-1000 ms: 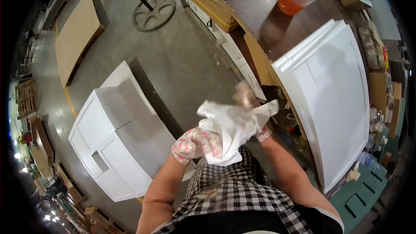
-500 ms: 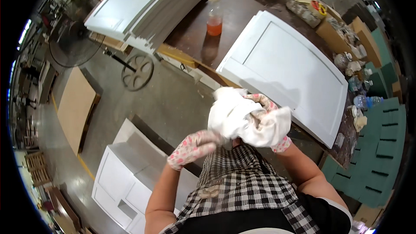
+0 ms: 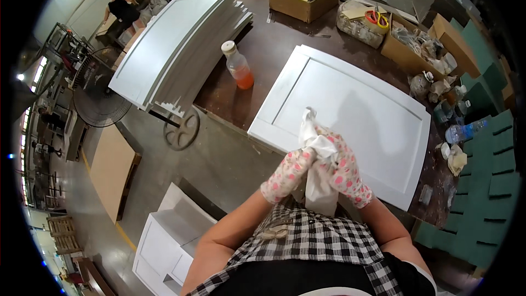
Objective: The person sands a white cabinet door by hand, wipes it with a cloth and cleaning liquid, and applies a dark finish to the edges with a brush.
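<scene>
A white cloth [image 3: 320, 186] is bunched between my two gloved hands, close in front of my checked apron. My left hand [image 3: 290, 172], in a white glove with pink spots, grips the cloth from the left. On its other side my right hand [image 3: 346, 171], gloved alike, is closed round it too. One end of the cloth sticks up above the hands, and the rest hangs below them. Just beyond lies a white framed panel [image 3: 361, 115] on the dark brown table [image 3: 263, 74], under the shadow of my hands.
A bottle of orange liquid [image 3: 239, 66] stands left of the panel. Stacked white panels [image 3: 175, 44] rise at the far left. Cardboard boxes [image 3: 304, 0], scissors [image 3: 377, 19] and plastic bottles [image 3: 466, 130] line the far and right sides. A floor fan [image 3: 101, 93] and another person [image 3: 121, 8] are farther off.
My left hand has come over to the right and taken hold of the cloth. The cloth has gone from a wide bundle to a narrow bunch. The view has tilted up.
</scene>
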Demonstrator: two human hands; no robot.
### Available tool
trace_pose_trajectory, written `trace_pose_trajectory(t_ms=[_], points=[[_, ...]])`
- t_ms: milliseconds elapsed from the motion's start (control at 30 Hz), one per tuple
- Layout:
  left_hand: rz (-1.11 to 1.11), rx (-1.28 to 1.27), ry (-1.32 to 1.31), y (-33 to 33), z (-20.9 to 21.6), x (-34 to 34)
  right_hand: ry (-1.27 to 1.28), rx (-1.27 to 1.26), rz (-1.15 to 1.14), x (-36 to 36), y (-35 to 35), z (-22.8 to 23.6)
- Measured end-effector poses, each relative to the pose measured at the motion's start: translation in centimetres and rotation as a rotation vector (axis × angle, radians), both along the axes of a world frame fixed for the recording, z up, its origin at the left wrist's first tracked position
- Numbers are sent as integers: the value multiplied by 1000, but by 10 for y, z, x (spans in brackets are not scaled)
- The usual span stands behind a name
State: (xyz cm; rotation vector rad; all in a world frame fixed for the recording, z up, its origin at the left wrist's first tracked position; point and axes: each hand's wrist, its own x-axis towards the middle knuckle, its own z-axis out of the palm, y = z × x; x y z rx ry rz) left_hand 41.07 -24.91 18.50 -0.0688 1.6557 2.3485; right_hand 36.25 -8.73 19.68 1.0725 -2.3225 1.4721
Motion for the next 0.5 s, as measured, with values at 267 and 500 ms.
trace_pose_trajectory(t_ms=[267, 500], points=[[428, -108, -42, -72, -10, -44, -845, -698, -278, -101, 33, 5], [-136, -78, 84, -49, 15, -97, -367, -596, -658, -144, -22, -29]])
